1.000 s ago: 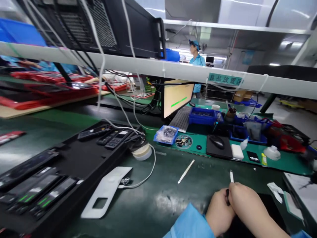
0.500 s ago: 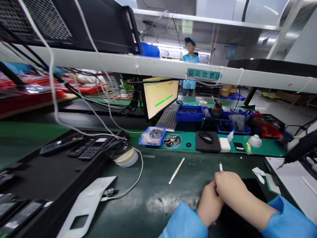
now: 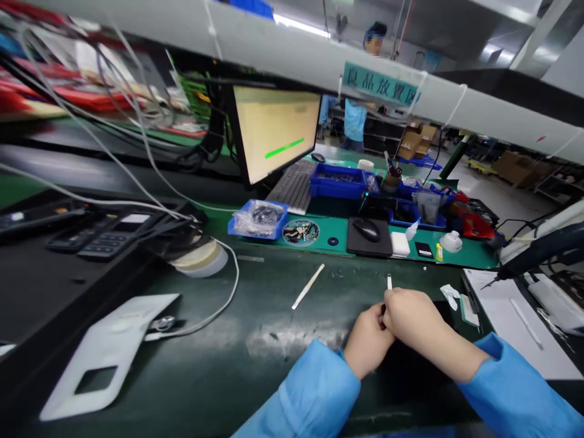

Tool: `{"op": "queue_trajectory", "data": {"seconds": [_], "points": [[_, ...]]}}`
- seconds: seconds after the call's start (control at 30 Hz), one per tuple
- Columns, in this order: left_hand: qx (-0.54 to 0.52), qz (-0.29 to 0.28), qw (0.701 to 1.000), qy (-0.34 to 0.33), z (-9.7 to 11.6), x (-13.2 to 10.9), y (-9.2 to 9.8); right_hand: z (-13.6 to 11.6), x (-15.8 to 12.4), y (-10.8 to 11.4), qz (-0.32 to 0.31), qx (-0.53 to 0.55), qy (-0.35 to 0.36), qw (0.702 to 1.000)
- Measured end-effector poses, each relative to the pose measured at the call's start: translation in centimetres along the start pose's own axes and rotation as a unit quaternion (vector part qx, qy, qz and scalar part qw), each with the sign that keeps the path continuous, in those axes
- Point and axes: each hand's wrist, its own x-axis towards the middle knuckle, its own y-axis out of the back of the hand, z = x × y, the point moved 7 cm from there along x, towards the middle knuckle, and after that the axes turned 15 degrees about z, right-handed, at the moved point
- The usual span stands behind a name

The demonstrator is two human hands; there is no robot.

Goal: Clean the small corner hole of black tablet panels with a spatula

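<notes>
My left hand is closed, its fingertips meeting my right hand over the dark green bench. My right hand is closed too, knuckles up, and covers most of what lies between the fingers. A bit of something dark shows in the gap between the hands, too hidden to name. Just beyond my right knuckles a narrow white strip with a small rounded end sticks out; its lower part is hidden. A thin pale stick lies on the bench to the left of both hands.
Left are a white plastic panel, a tape roll and a black tray of handsets. Behind stand a monitor, a keyboard, blue bins and a mouse. An electric screwdriver hangs above paper at right.
My view has tilted down and turned, so the bench things sit higher and further left in the picture. My hands stay together in nearly the same pose.
</notes>
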Motion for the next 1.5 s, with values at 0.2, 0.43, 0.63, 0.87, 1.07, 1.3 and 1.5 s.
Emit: {"op": "queue_trajectory", "data": {"seconds": [0.2, 0.43, 0.63, 0.87, 1.07, 1.3, 1.5], "points": [[-0.021, -0.006, 1.0, 0.016, -0.8, 0.0, -0.2, 0.7, -0.1, 0.2, -0.001, -0.003, 0.005, 1.0], [-0.027, -0.007, 1.0, 0.01, -1.2, 0.0, -0.4, 1.7, -0.4, -0.3, 0.026, 0.023, 0.02, 0.999], [-0.038, -0.015, 0.999, 0.013, -0.7, -0.1, -0.5, 2.5, -0.6, -0.6, 0.047, 0.081, 0.028, 0.995], [-0.048, -0.021, 0.998, 0.027, -0.7, -0.1, -0.5, 3.7, -1.1, -0.9, 0.079, 0.161, 0.02, 0.984], [-0.047, -0.021, 0.997, 0.05, -0.8, -0.3, -0.4, 12.8, -1.0, -0.6, 0.158, 0.174, -0.088, 0.968], [-0.055, -0.032, 0.996, 0.06, -0.7, -0.5, -0.4, 23.9, 0.0, -4.0, 0.177, 0.131, -0.213, 0.952], [-0.057, -0.036, 0.995, 0.071, -1.2, -0.5, -0.4, 23.7, 2.9, -10.0, 0.148, 0.118, -0.176, 0.966]]}}
